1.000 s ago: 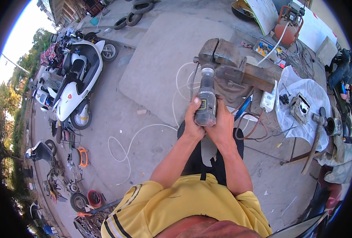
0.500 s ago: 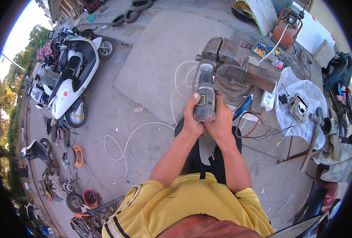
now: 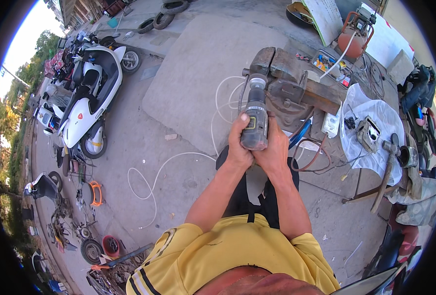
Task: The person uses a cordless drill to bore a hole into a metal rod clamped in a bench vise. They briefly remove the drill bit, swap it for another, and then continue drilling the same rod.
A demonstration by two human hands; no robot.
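Both my hands hold a grey and black cordless drill [image 3: 255, 125], pointing away from me. My left hand [image 3: 239, 142] is wrapped round its left side, the thumb lying along the body. My right hand [image 3: 275, 145] closes on the right side; most of its fingers are hidden beneath the tool. At the drill's front end sits a round, pale metallic attachment [image 3: 257, 82]. Just beyond it stands a heavy rusty bench vise [image 3: 286, 91]. In this view the attachment lies beside the vise's jaws; whether it touches anything there cannot be made out.
Right of the vise are a white power strip [image 3: 331, 124], clear plastic sheeting [image 3: 390, 115] with a metal part [image 3: 369, 133], and a hammer [image 3: 386, 167]. A pale hose [image 3: 154, 184] loops over the ground. A white scooter [image 3: 87, 101] stands left. An orange compressor [image 3: 353, 42] is far right.
The round attachment at the drill's front looks a little smaller and has shifted slightly away and right. Both hands keep their hold almost unmoved.
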